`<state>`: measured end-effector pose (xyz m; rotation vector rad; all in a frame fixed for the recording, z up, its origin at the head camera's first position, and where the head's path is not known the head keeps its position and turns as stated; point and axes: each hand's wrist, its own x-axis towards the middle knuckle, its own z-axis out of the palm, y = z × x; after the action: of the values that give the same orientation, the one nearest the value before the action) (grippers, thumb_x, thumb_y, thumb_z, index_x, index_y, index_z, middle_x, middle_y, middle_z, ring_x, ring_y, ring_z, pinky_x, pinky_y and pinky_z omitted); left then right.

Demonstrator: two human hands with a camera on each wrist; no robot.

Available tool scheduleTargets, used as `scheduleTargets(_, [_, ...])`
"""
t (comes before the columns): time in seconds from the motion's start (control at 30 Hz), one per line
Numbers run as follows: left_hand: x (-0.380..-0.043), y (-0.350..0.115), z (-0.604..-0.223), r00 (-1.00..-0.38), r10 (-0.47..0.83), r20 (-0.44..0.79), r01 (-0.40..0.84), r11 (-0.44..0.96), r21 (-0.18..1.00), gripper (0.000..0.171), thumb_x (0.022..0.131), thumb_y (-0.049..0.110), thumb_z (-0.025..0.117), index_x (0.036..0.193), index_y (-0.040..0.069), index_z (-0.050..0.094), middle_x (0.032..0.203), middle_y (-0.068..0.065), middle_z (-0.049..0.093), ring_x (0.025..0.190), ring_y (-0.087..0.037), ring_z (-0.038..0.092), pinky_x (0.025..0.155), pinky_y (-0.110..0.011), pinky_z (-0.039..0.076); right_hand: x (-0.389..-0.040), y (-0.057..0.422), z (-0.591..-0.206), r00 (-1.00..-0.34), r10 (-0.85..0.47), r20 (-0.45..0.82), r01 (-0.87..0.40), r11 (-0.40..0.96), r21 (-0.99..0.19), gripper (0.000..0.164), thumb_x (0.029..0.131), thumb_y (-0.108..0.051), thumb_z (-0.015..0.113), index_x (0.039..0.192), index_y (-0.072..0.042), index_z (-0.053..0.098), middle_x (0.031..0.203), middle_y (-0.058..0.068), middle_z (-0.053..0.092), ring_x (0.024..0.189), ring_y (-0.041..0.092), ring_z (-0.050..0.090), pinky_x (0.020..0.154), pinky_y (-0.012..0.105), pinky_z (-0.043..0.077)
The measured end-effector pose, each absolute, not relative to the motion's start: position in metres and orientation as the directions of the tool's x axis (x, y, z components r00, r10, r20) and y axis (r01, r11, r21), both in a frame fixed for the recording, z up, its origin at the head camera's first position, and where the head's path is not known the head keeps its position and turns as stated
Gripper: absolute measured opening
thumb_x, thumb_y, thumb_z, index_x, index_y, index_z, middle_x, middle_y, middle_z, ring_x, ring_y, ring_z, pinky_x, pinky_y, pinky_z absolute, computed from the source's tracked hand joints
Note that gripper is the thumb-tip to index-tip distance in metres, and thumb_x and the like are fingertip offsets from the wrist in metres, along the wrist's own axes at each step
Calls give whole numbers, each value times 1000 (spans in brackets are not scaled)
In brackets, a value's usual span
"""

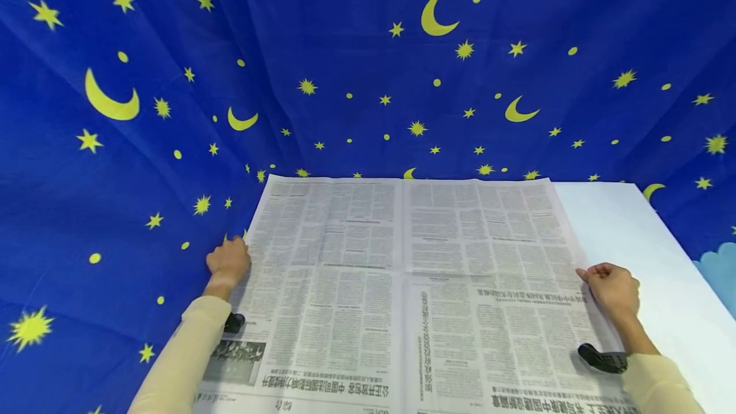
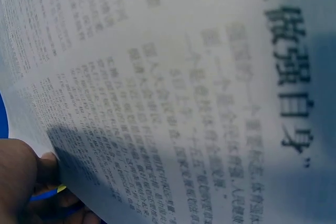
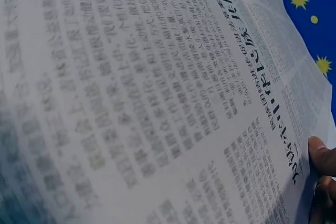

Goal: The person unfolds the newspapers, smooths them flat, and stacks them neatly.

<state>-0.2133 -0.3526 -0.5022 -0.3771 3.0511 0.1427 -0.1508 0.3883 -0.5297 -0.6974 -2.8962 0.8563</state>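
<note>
A wide newspaper sheet (image 1: pixel 402 273) lies opened out, with a crease down its middle and another across it. My left hand (image 1: pixel 229 262) pinches its left edge, the thumb on the printed side. In the left wrist view, the fingers of that left hand (image 2: pixel 23 182) curl beneath the paper. At the right edge, my right hand (image 1: pixel 615 287) grips the sheet between thumb and fingers. The right wrist view shows the thumb of the right hand (image 3: pixel 321 158) over the edge, with curled fingers partly hidden below. The near edge of the newspaper runs out of the head view.
Under the sheet is a white tabletop (image 1: pixel 604 209), showing along the right side. A blue cloth (image 1: pixel 368 50) with yellow moons and stars hangs behind the table and down its left side. Each wrist wears a black device (image 1: pixel 602 358), which sits just above the paper.
</note>
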Motion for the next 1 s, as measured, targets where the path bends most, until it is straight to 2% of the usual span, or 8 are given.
scheduleTargets(0.3, [-214,-349,-497,-961,-261,-92,-268,961,74,35,100,16,47,112,-15,54,107,-39,61,94,-56,61,75,-63,49,-149,389,-533,-893,449,-32,395,745,-537,34,90,-29,67,85,4,67,60,-2,61,56,14,51,52,30,37])
scheduleTargets(0.6, [-214,-343,-500,-958,-257,-129,-263,964,28,33,96,1,34,119,-18,49,108,-39,61,96,-53,62,77,-61,48,-151,388,-533,-856,504,-114,482,700,-527,39,90,-37,66,87,2,68,67,4,65,58,18,54,49,32,37])
scheduleTargets(0.83, [-212,-340,-501,-949,-289,-123,-294,956,23,34,98,-1,31,123,-18,46,107,-39,61,94,-52,63,77,-60,49,-151,388,-533,-846,523,-104,491,685,-538,40,89,-38,67,93,2,65,68,4,64,58,17,53,51,32,36])
scheduleTargets(1.0, [-212,-337,-499,-948,-301,-100,-305,952,22,32,98,-2,29,122,-17,45,107,-40,61,94,-53,63,77,-60,49,-152,387,-533,-842,529,-107,496,682,-538,40,90,-37,67,95,3,63,73,11,65,56,16,52,50,32,36])
